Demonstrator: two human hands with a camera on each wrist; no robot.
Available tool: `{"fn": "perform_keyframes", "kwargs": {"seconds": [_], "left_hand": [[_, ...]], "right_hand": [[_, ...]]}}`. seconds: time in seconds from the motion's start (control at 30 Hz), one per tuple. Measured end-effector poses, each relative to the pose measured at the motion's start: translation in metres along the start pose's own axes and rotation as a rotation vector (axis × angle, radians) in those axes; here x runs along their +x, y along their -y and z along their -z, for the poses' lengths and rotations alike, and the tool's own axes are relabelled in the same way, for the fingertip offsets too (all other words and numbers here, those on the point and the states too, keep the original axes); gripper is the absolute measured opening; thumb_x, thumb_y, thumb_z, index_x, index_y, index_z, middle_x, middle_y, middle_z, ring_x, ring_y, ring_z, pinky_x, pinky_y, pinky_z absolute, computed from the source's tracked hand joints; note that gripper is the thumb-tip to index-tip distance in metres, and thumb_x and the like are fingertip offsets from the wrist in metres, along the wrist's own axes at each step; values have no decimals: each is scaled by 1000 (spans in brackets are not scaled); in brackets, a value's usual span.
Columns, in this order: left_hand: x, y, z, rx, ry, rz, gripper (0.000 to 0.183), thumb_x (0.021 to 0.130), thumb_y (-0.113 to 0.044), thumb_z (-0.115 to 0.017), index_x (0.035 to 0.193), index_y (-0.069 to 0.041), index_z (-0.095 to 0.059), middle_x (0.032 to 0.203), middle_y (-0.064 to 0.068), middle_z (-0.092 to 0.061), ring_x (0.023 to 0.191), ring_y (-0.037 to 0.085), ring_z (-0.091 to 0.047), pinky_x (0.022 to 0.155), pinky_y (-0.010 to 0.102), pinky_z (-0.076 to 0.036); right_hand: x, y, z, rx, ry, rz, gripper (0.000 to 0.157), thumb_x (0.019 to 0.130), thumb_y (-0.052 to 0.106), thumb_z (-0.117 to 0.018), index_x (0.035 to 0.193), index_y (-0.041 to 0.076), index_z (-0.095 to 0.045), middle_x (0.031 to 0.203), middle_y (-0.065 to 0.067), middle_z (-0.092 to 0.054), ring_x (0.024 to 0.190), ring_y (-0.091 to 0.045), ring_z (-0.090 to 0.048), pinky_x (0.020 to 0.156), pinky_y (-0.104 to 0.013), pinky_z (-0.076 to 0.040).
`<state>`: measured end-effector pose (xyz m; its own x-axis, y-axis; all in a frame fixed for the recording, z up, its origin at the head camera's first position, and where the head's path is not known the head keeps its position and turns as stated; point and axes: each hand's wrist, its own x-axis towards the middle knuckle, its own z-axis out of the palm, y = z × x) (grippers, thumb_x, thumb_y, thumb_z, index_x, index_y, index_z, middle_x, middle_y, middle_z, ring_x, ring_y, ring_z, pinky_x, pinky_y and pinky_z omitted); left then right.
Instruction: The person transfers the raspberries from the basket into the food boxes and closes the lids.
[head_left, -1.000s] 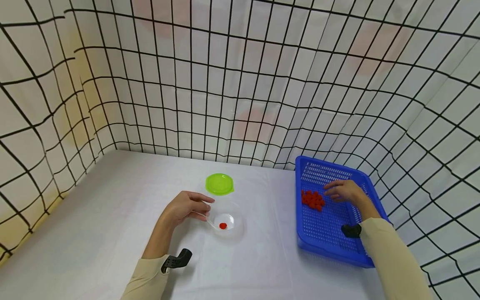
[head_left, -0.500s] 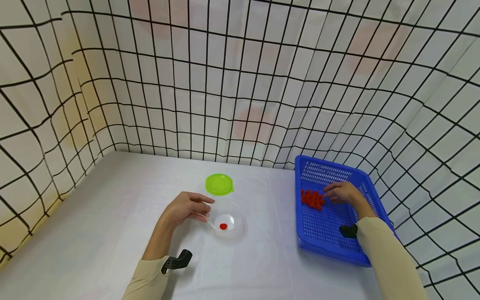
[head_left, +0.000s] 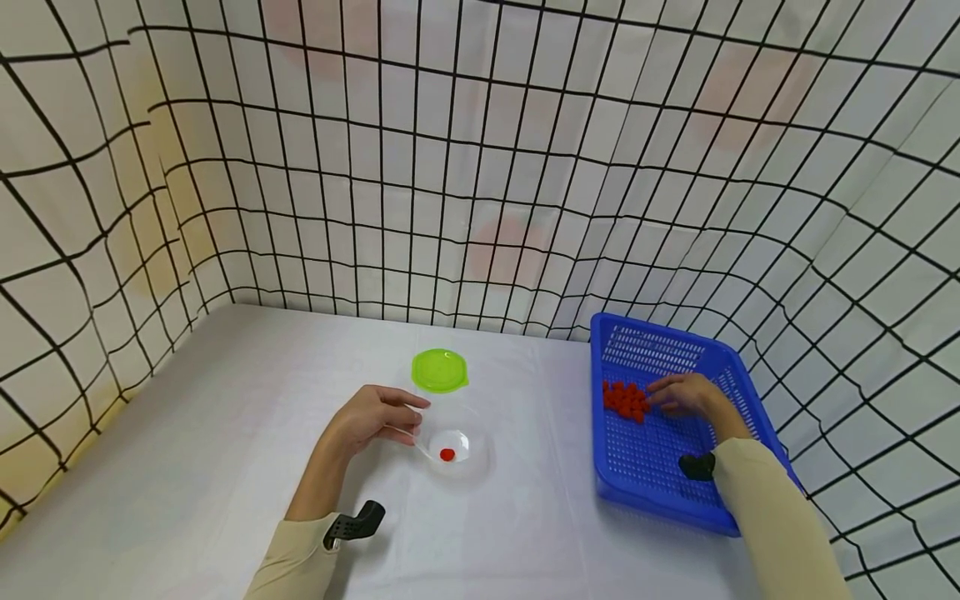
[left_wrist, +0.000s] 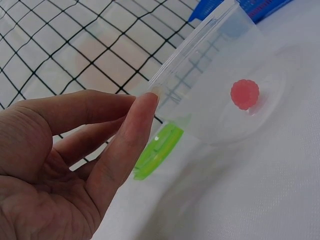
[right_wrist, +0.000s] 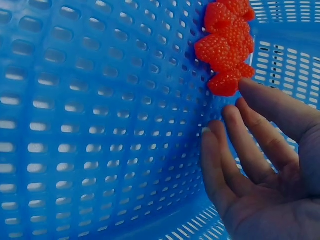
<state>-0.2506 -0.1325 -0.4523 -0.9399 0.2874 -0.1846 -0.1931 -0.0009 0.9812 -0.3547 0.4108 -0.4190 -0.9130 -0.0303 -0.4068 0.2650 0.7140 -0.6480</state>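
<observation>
Thumb and fingers of my left hand (head_left: 375, 417) pinch the rim of a clear plastic bowl (left_wrist: 210, 85) standing on the white table. One red raspberry (left_wrist: 245, 94) lies at the bottom of that bowl. Inside a blue basket (head_left: 667, 512) on the right, my right hand (head_left: 690, 393) hangs with relaxed fingers and holds nothing. A cluster of red raspberries (right_wrist: 227, 47) lies on the basket floor, just beyond its fingertips; in the right wrist view the index fingertip looks close to or touching the lowest berry, I cannot tell which.
Behind the bowl lies a bright green lid (head_left: 439, 371), flat on the white tablecloth (head_left: 525, 533). A black wire grid (head_left: 420, 167) with white cloth behind it encloses the back and both sides. The basket has raised, slotted walls.
My right hand has moved slightly left and down inside the basket, nearer to the raspberries. The left hand keeps its hold on the bowl's rim.
</observation>
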Motion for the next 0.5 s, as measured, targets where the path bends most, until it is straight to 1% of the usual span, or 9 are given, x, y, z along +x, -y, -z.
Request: {"fn": "perform_keyframes", "kwargs": {"seconds": [0.1, 0.33, 0.5], "left_hand": [[0, 0, 0, -2, -3, 6, 42, 88, 0, -69, 125, 16, -62, 88, 11, -73, 75, 15, -68, 70, 34, -65], [0, 1, 1, 4, -2, -11, 42, 88, -1, -69, 125, 17, -61, 85, 9, -72, 76, 15, -68, 70, 34, -65], [2, 2, 1, 2, -4, -1, 41, 87, 1, -68, 125, 17, -62, 86, 10, -72, 75, 16, -68, 70, 35, -65]], "right_hand": [[2, -1, 0, 20, 9, -12, 46, 95, 13, -69, 134, -8, -59, 142, -33, -52, 127, -49, -56, 99, -51, -57], [4, -1, -1, 37, 12, -18, 46, 94, 14, -72, 133, -7, -61, 141, -31, -55, 128, -50, -54, 98, -50, -57], [4, -1, -4, 49, 13, -31, 46, 93, 13, -72, 132, -7, -61, 133, -27, -62, 125, -48, -57, 98, -50, -57]]}}
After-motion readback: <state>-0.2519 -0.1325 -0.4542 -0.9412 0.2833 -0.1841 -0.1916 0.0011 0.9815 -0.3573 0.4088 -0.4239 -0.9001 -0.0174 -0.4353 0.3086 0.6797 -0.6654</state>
